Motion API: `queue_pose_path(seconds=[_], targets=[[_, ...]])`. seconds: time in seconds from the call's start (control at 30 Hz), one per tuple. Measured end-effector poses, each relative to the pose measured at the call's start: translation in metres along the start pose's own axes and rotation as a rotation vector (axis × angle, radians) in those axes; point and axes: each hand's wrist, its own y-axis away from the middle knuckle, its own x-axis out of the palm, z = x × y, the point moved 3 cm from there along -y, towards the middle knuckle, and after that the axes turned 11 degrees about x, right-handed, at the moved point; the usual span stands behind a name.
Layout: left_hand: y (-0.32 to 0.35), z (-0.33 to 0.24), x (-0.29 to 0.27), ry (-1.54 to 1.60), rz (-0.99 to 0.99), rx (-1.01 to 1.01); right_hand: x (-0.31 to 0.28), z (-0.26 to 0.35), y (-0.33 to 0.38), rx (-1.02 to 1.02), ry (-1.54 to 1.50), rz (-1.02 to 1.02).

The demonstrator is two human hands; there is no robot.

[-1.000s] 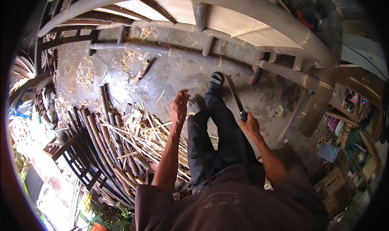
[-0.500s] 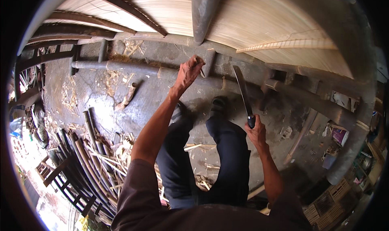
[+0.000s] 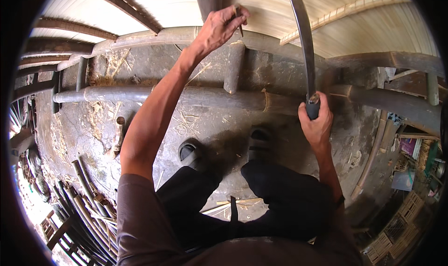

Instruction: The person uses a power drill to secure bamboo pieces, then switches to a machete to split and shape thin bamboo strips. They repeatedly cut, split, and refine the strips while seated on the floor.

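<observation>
My left hand (image 3: pixel 219 29) is raised at the far side, near the pale woven panel. Its fingers pinch a small dark stick-like piece (image 3: pixel 240 25), mostly covered by the fingers. My right hand (image 3: pixel 318 124) grips the black handle of a machete (image 3: pixel 305 47). The long blade points away from me, upright in the view, over a dark bamboo pole (image 3: pixel 196 99) and the panel behind it. A gap separates the blade from the left hand.
Pale panels (image 3: pixel 261 14) on a bamboo frame stand across the far side. Dark bamboo poles (image 3: pixel 88 214) are heaped at the near left. A cut bamboo piece (image 3: pixel 117 138) lies on the concrete floor (image 3: pixel 196 121), among shavings. Woven crates (image 3: pixel 392 233) stand at the near right.
Both hands have moved farther away and up in the view, the right one also rightward with the machete. The view has shifted, showing more of my sandalled feet.
</observation>
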Motion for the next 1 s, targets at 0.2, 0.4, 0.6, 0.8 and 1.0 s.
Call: queue_pose_path(seconds=[0.2, 0.4, 0.6, 0.8, 1.0], targets=[[-0.005, 0.012, 0.007, -0.057, -0.083, 0.122, 0.027, 0.004, -0.006, 0.026, -0.078, 0.023], [-0.011, 0.018, 0.019, -0.091, -0.045, 0.154, 0.025, 0.002, -0.005, 0.007, -0.088, 0.021], [-0.010, 0.028, 0.019, -0.144, 0.019, 0.080, 0.024, -0.005, 0.001, 0.045, -0.079, 0.053], [-0.017, 0.028, 0.021, -0.137, 0.074, 0.087, 0.026, -0.009, 0.002, 0.086, -0.056, 0.067], [-0.013, 0.035, 0.027, -0.183, -0.001, 0.172, 0.012, 0.028, -0.012, -0.076, -0.124, -0.098]])
